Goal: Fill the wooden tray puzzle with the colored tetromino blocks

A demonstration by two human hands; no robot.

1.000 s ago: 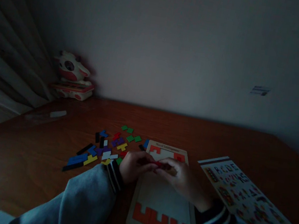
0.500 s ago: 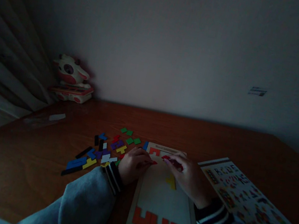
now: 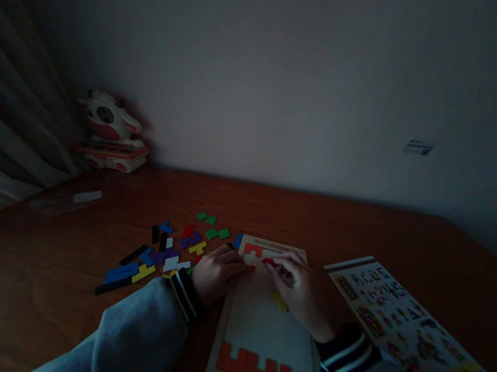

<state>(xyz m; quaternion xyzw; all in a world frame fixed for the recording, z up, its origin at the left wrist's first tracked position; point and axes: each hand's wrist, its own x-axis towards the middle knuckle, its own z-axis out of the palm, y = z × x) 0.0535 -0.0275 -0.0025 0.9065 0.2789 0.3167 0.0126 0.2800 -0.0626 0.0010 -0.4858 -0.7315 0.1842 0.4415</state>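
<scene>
At lower centre of the frame, I see the board (image 3: 267,329) lying on the table (image 3: 318,223). The sheet (image 3: 401,326), at lower right, carries the letters BCDE, which I can read, with digits below them; its smaller print is too blurred for me. The line along the board's top edge and the label (image 3: 419,147) on the wall (image 3: 267,75), right of centre, are likewise illegible to me. The right hand (image 3: 302,289) holds a red piece (image 3: 269,262) in a narrow pinch over the board. The left hand (image 3: 215,272) is curled at the board's left edge, a red bit (image 3: 251,269) showing at its fingers; I cannot tell whether it grips this. Beside the right hand, a yellow piece (image 3: 280,302) lies partly hidden on the board. Red blocks (image 3: 244,365) line the board's near end. Loose pieces (image 3: 122,273) spread left of centre. Compared with one second earlier, when the hands met, they now stand apart, and the yellow piece, then out of my sight, is visible. The label sits slightly farther left in my view.
</scene>
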